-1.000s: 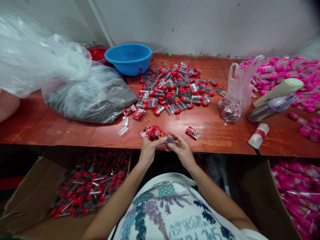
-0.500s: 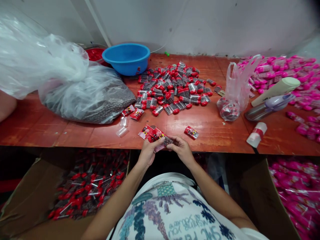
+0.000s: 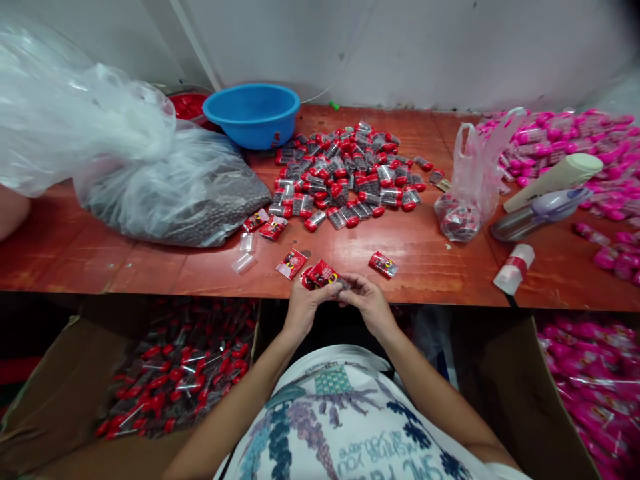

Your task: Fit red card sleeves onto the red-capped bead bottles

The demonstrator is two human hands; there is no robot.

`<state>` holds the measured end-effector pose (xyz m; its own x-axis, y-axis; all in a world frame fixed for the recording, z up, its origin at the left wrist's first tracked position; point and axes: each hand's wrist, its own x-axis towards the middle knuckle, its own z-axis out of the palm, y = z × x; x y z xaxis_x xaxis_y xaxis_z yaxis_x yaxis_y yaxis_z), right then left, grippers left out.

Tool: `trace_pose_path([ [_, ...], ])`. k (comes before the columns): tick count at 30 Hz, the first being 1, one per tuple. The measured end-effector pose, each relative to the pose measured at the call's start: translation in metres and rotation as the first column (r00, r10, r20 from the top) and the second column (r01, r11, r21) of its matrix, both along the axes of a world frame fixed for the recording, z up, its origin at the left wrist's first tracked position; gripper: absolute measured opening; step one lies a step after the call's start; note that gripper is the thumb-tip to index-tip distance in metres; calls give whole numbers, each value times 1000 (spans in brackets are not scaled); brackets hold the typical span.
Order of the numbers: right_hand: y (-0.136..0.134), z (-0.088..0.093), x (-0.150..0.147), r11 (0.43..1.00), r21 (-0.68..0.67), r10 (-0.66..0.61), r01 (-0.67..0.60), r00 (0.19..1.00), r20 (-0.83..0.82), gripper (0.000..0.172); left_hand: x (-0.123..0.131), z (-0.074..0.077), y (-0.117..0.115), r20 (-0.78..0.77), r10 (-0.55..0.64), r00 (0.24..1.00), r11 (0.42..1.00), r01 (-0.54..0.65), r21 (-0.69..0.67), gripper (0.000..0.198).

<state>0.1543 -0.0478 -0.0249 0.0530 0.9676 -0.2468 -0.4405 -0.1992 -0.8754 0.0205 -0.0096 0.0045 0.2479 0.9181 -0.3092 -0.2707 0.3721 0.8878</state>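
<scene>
I observed a pale green cylinder (image 3: 553, 185) beside a lilac-topped bottle (image 3: 535, 216), near a pile of pink items (image 3: 565, 139). Below, a cardboard box (image 3: 520, 380) held further pink goods (image 3: 597, 390). A blue basin (image 3: 251, 123) stood near the grey wall (image 3: 410, 50).

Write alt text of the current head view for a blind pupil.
A person's left hand and right hand hold a red packet at the near edge of a table. Beyond lie red-capped tubes, a blue basin and a bag of dark beads; pink items are piled at right.
</scene>
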Motion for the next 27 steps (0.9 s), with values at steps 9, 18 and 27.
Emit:
trace_pose_path([
  [9, -1, -14, 5, 997, 78, -9, -8, 976, 216, 34, -1, -4, -1, 41, -59, 997, 989, 64, -136, 31],
  [18, -3, -7, 11, 997, -31, -64, 68, 990, 125, 31, 2, -12, -2, 163, -105, 981, 984, 126, -125, 27],
  [27, -8, -9, 12, 993, -58, -97, 103, 991, 88, 37, 2, -11, -2, 100, 50, 994, 994, -39, -105, 33],
])
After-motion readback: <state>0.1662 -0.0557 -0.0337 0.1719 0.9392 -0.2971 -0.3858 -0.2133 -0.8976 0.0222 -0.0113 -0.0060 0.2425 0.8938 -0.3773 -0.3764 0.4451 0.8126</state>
